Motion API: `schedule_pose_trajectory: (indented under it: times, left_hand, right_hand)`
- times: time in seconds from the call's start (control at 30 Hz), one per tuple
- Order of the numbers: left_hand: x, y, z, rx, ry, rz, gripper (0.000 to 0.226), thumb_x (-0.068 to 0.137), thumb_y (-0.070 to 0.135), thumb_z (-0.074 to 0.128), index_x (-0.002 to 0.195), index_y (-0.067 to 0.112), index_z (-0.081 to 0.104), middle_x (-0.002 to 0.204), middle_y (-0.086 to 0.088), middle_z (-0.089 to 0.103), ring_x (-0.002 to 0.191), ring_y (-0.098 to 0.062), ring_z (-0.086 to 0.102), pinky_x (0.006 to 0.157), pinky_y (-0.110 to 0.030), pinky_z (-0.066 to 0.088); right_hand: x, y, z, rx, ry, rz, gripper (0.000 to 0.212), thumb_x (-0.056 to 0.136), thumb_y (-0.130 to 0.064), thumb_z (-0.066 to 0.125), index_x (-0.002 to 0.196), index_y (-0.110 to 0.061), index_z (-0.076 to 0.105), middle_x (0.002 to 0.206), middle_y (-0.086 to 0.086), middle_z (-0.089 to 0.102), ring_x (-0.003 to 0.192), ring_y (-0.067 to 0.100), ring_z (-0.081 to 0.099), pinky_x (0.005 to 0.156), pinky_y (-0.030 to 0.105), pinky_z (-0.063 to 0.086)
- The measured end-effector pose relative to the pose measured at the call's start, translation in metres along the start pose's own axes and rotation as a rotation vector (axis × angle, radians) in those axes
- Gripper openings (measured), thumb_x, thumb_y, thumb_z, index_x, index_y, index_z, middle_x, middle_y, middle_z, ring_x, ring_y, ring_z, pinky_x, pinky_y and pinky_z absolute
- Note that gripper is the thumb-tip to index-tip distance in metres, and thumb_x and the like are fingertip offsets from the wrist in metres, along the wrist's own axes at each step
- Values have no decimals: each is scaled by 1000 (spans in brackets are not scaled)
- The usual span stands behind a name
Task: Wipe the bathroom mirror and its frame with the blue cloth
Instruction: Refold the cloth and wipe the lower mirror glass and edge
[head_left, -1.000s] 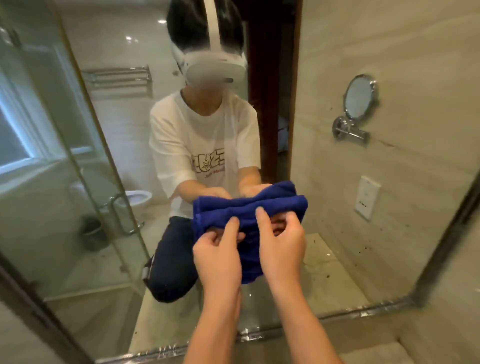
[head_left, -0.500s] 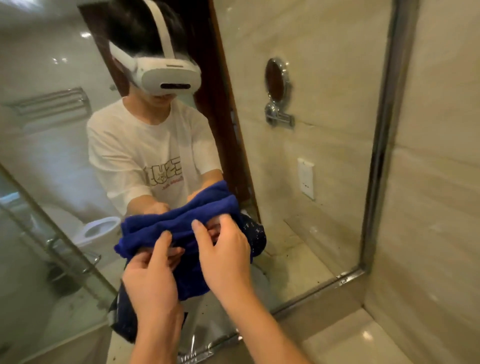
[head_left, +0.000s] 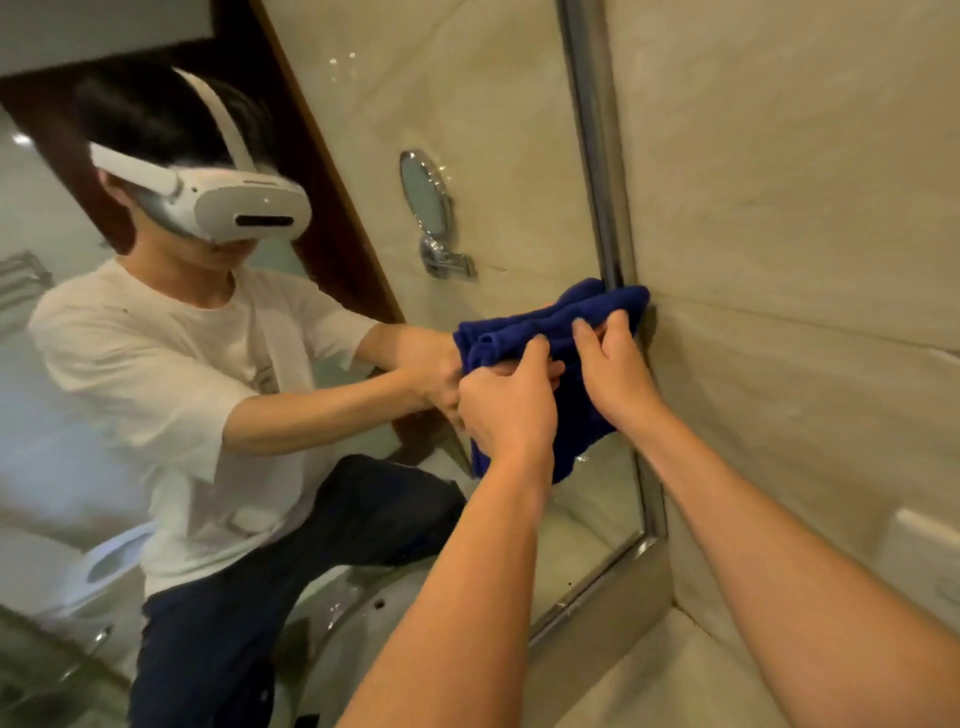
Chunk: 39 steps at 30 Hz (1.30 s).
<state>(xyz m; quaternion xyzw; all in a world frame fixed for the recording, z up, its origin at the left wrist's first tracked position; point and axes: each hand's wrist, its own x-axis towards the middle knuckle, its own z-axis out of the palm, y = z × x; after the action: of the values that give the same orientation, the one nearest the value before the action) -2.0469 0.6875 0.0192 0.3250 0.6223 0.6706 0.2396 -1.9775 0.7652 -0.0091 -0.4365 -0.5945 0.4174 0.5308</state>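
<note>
Both forearms run out of the bottom edge, so nothing above the wrists can be followed. The left hand (head_left: 506, 402) covers the middle of the blue cloth (head_left: 524, 327), and its fingertips are tucked behind the folds. The cloth's upper right corner hides a stretch of the mirror frame (head_left: 597, 156). The white wall plate (head_left: 919, 540) is cut by the right edge, perhaps a socket.

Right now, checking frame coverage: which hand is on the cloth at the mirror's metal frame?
The right hand, pinching the blue cloth against the frame; the left hand grips it over the glass.
</note>
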Motion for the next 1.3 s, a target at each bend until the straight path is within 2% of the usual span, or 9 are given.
schedule_pose_trajectory:
  times: [0.2, 0.37, 0.47, 0.63, 0.7, 0.83, 1.0, 1.13, 1.3]
  left_hand:
    - [-4, -2, -3, 37, -14, -28, 21, 86, 26, 67, 66, 22, 72, 68, 3, 75, 77, -16, 73, 86, -45, 57]
    - [-26, -15, -67, 30, 127, -60, 20, 87, 23, 69, 68, 23, 75, 73, -2, 76, 80, -19, 73, 91, -47, 55]
    - [-33, -19, -94, -59, 177, -67, 11, 90, 17, 67, 83, 14, 75, 76, -9, 75, 81, -21, 73, 92, -45, 56]
    - [-25, -17, -67, -181, 144, -79, 8, 90, 12, 67, 85, 16, 73, 73, -11, 74, 78, -24, 73, 83, -39, 59]
    - [-16, -19, -41, -210, 52, -109, 6, 90, 13, 67, 90, 16, 73, 76, -11, 75, 78, -24, 74, 81, -39, 59]
    - [-5, -24, 8, -144, -23, -122, 5, 88, 24, 69, 85, 23, 73, 74, -1, 76, 79, -18, 74, 86, -42, 58]
    - [-6, -30, 2, -160, 3, -103, 16, 86, 21, 67, 72, 18, 74, 71, 0, 75, 75, -14, 73, 85, -42, 58]
    - [-23, -32, -27, -183, 118, -137, 18, 86, 25, 68, 72, 18, 75, 72, 4, 76, 75, -10, 72, 83, -38, 57]
    - [-31, -52, -88, -210, 244, -116, 20, 85, 22, 71, 66, 19, 77, 72, -4, 76, 80, -22, 74, 89, -47, 57]
  right_hand:
    - [-7, 10, 1, 78, -15, 59, 27, 101, -39, 46, 115, -17, 47, 117, 7, 62, 107, 25, 60, 92, 43, 48]
    - [-63, 7, 42, 21, -85, -40, 19, 97, -41, 50, 106, -24, 47, 108, 4, 65, 98, 25, 63, 87, 48, 51]
    - [-78, 3, 54, -142, -135, -213, 32, 97, -47, 45, 107, -17, 49, 107, 5, 64, 98, 26, 62, 82, 46, 52]
    - [-46, 5, 28, -245, -184, -196, 24, 97, -41, 53, 88, -20, 45, 77, -5, 57, 79, 23, 59, 67, 32, 39]
    - [-24, 13, 14, -239, -127, -165, 24, 98, -41, 51, 93, -19, 44, 89, 4, 61, 90, 30, 61, 73, 35, 42]
    - [8, 23, -13, -147, -100, -52, 22, 100, -39, 48, 110, -20, 48, 107, 4, 63, 106, 27, 61, 93, 43, 48]
    - [-3, 27, 5, -32, 43, 16, 25, 85, -60, 47, 92, -36, 46, 102, 5, 62, 97, 25, 63, 91, 52, 50]
    - [-35, 21, 29, 45, -14, 48, 22, 95, -47, 51, 104, -26, 50, 101, -1, 65, 97, 20, 64, 92, 50, 51]
    - [-82, 22, 68, -64, -132, -39, 41, 84, -63, 43, 110, -32, 47, 111, 0, 65, 106, 22, 62, 92, 50, 51]
